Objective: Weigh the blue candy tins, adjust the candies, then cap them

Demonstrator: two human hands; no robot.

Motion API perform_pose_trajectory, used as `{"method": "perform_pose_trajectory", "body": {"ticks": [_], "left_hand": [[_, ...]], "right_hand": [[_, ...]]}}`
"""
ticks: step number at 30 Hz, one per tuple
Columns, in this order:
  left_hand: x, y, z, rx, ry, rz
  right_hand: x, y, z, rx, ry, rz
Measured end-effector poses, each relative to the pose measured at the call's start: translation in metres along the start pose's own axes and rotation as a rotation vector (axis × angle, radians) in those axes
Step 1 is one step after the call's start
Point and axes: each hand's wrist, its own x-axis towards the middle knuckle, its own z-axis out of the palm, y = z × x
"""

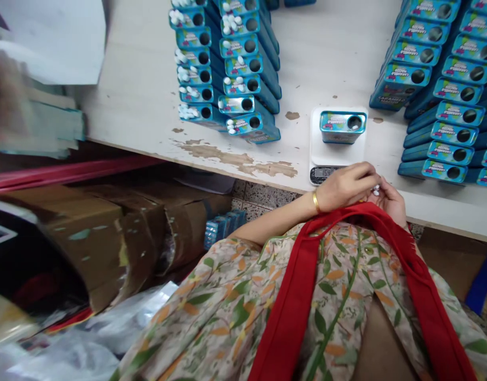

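My left hand (349, 185), with a gold bangle at the wrist, reaches across in front of the red strap, its fingers bent together and touching my right hand. My right hand (392, 203) is cupped, with small white candies (376, 189) in its fingers, at the left fingertips. What the left fingers pinch, if anything, is hidden. Just beyond my hands, a blue tin (341, 127) stands upright on a white digital scale (319, 153). Its round top hole is open, with something white in it. The scale's lit display (326, 173) is partly covered by my left hand.
Left of the scale, blue tins (253, 127) stand in two rows, many with white candies on top. More open tins (444, 169) stand in rows at the right. Below the white table's edge (267, 182) are cardboard boxes (144, 227), packed blue tins (224, 226) and plastic bags (88, 338).
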Motion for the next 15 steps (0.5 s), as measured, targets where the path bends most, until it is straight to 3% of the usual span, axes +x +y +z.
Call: {"method": "perform_pose_trajectory", "body": {"ticks": [4,7,11,15], "left_hand": [[0.025,-0.021,-0.038,0.088,0.239,-0.012],[0.036,-0.040,-0.052,0.151,0.275,-0.050],[0.031,-0.039,-0.047,0.159,0.107,-0.158],[0.015,-0.021,-0.036,0.141,-0.118,-0.002]], "right_hand": [[0.003,0.002,-0.003,0.112,-0.070,-0.008],[0.002,0.001,-0.002,0.127,-0.088,-0.012],[0.002,0.001,0.003,0.134,-0.095,-0.003],[0.005,0.001,0.007,0.161,-0.091,0.002]]}}
